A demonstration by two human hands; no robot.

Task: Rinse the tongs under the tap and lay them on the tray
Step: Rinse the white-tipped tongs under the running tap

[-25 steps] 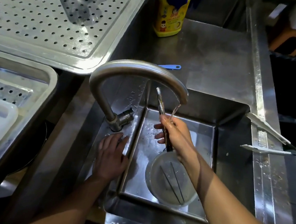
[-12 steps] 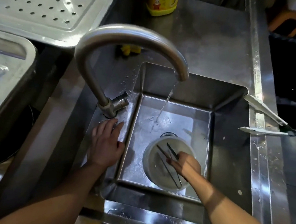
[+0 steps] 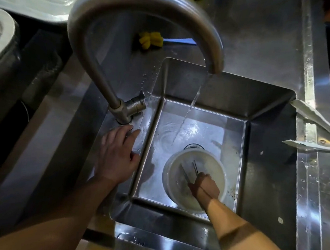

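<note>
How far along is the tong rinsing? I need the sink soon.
Done: nothing looks finished from this frame. In hand: water runs from the tap while the right hand reaches into the white bowl among thin metal tongs; the left hand rests by the tap base. Left: rinsing them, then laying them on the perforated tray.

we found no readable text, label, brand or number on anything that showed in the head view.
</note>
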